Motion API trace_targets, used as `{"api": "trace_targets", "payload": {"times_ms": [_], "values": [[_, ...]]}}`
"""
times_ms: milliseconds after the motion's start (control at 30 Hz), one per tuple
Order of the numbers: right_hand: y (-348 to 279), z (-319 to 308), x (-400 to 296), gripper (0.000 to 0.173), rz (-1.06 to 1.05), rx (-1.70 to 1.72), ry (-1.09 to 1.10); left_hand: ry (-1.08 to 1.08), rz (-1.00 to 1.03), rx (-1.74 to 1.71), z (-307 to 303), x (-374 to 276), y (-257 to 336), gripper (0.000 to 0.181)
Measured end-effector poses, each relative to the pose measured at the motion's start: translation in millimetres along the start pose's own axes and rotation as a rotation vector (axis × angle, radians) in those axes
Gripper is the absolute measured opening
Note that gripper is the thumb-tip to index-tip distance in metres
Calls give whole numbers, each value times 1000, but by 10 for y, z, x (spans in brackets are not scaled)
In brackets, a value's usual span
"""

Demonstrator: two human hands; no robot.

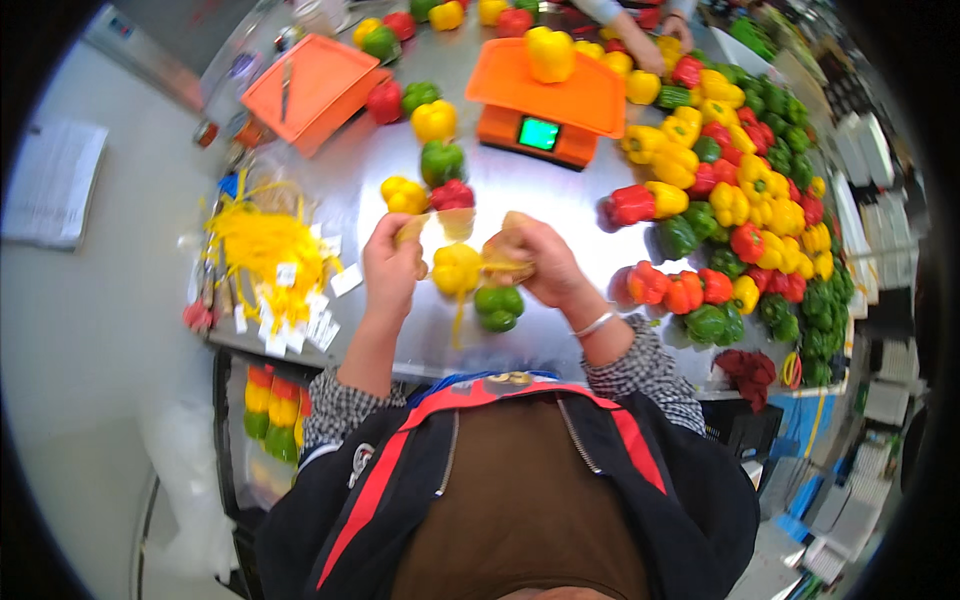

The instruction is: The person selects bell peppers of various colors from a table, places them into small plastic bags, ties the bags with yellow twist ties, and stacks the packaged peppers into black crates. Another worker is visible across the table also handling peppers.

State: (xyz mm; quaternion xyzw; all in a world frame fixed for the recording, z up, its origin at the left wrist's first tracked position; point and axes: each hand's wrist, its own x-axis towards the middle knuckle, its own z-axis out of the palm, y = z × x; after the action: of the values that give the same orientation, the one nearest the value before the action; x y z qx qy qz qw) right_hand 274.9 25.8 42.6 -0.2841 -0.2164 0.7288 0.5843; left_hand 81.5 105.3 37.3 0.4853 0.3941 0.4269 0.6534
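Observation:
My left hand [394, 259] grips one edge of a thin, see-through yellowish bag or net [456, 225]. The fingers of my right hand [536, 255] are closed on its other side, with a yellow strip bunched at them. Between my hands is a yellow bell pepper [456, 270], with a yellow strip hanging below it. A green bell pepper [499, 306] lies just beside it, nearer my body. Beyond my hands sit a red bell pepper [452, 195] and a yellow bell pepper [403, 196] on the metal table [555, 337].
An orange scale [551, 94] bears a yellow pepper. Left of it, a knife [286, 90] lies on an orange tray [311, 82]. Yellow net strips [262, 240] with white tags lie at the left; many peppers [750, 187] fill the right. A co-worker's hands [645, 49] are at the far side.

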Motion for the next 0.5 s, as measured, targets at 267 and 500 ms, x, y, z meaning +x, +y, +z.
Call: {"api": "trace_targets", "payload": {"times_ms": [267,500], "values": [[-121,67,34,15,-71,-399,111,-344,-36,-89,20,-106,277,15],[-62,66,16,15,61,-20,-185,3,2,63,-69,15,0,19]]}}
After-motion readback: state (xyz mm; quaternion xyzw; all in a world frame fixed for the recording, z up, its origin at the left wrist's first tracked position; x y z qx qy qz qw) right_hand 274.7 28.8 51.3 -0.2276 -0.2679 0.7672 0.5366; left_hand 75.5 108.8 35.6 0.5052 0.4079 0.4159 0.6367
